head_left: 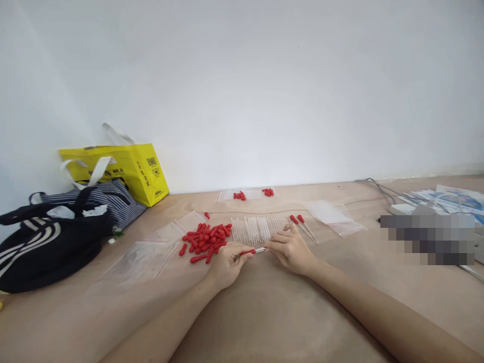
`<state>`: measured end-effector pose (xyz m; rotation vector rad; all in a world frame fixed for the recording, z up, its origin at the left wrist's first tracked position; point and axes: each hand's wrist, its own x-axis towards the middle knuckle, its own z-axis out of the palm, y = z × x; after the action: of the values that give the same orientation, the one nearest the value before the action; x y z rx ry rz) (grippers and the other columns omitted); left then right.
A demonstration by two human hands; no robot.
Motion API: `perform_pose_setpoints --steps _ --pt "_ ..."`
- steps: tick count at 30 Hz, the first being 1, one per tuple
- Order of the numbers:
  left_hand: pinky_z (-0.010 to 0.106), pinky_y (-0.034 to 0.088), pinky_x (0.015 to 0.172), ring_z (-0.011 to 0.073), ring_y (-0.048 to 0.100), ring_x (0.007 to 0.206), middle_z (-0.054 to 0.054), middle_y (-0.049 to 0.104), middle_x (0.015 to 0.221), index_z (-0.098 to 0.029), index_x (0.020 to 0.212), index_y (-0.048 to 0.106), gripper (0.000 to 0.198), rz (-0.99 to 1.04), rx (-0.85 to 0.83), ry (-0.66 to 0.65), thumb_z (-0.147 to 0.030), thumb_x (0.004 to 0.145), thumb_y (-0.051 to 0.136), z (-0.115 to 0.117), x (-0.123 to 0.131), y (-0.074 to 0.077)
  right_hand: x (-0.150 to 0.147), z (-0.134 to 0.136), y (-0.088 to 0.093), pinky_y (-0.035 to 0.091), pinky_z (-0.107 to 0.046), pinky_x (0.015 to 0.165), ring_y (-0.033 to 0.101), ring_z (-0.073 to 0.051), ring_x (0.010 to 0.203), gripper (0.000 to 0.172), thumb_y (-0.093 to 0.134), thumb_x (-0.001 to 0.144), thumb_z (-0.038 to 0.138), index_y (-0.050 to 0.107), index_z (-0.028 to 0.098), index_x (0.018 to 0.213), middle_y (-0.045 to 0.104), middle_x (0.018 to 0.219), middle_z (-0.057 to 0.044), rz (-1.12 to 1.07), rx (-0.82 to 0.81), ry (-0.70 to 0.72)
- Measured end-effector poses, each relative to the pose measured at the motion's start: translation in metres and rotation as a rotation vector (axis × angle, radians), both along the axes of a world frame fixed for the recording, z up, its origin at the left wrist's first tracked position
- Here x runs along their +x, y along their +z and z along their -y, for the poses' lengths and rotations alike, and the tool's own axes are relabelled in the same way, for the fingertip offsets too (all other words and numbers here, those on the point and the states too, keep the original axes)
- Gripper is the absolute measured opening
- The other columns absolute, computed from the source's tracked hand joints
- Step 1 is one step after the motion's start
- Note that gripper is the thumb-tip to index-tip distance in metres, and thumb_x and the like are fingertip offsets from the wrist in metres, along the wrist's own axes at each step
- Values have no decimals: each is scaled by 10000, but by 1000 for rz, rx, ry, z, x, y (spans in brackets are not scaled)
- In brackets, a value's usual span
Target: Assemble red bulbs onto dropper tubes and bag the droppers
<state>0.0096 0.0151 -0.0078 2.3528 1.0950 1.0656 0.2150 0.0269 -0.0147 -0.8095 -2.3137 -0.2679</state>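
My left hand (228,263) pinches a red rubber dropper bulb (247,251) over the front middle of the table. From its right end a clear dropper tube (260,249) runs to my right hand (289,248), whose fingers are closed on it. Whether the tube sits inside the bulb is too small to tell. Just beyond my left hand lies a pile of red bulbs (206,239). Behind both hands, a row of clear tubes (257,228) lies side by side. Two droppers with red bulbs (301,219) rest right of the row.
Clear plastic bags (139,259) lie left of the pile, and another bag (335,217) lies at right. More small red bulbs (239,196) sit on a bag near the wall. A yellow bag (145,171) and a black bag (49,247) stand left. Papers (449,199) and cables are at right.
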Motion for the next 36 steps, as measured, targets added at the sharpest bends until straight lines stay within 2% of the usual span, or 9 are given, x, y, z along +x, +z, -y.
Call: perform_pose_setpoints --steps 2,4,6,8,11,14,22,31,36 --pt "273 461 716 156 603 760 14 670 818 -209 857 634 161 -25 -41 4 -238 802 485 0 0 1 0 1 0 203 -313 705 477 -113 658 208 417 843 212 623 220 814 603 709 -4 30 37 -23" --pt "304 448 770 172 580 832 27 639 919 -214 968 593 208 -46 -46 75 -264 779 521 1 -1 0 1 0 0 208 -306 683 476 -123 666 204 426 833 231 628 225 799 597 709 -7 45 41 -83" --pt "339 432 804 189 548 877 39 587 1001 -226 1118 493 424 -52 -30 170 -298 715 602 1 -3 -2 6 -4 2 215 -302 671 485 -137 681 215 423 829 250 633 222 792 596 691 -13 21 -3 -217" --pt "355 429 802 190 531 870 42 551 1014 -234 1201 391 589 -44 -19 237 -298 673 643 1 -6 -4 16 -12 4 225 -302 677 510 -154 722 239 405 831 260 636 216 787 614 717 -27 -62 -104 -429" --pt "359 425 797 182 522 853 37 541 967 -226 1178 387 520 -61 -3 240 -237 705 601 1 -8 -5 33 -23 6 241 -307 688 546 -180 780 246 394 817 269 633 215 825 646 796 -43 -176 -317 -753" --pt "366 418 805 192 517 870 34 548 926 -216 1109 440 417 -97 25 204 -192 714 573 1 -7 -4 45 -29 6 253 -320 703 566 -198 800 248 401 787 244 624 224 893 659 844 -46 -160 -468 -921" --pt "363 422 793 202 520 875 38 565 924 -202 1006 516 310 -139 36 204 -163 702 568 2 -6 1 42 -30 4 255 -355 754 575 -225 831 270 398 796 309 590 225 967 661 804 -58 -84 -537 -976" --pt "381 408 812 211 508 908 40 561 920 -198 943 549 228 -173 19 191 -174 717 560 2 -5 0 41 -32 3 253 -359 739 568 -224 822 244 406 788 328 582 196 894 649 829 -69 -95 -501 -976" --pt "378 409 799 209 509 892 32 559 901 -209 915 562 200 -180 16 185 -175 718 559 2 -5 2 37 -31 4 252 -378 743 558 -237 833 265 407 783 360 620 202 771 646 812 -72 -54 -484 -935"
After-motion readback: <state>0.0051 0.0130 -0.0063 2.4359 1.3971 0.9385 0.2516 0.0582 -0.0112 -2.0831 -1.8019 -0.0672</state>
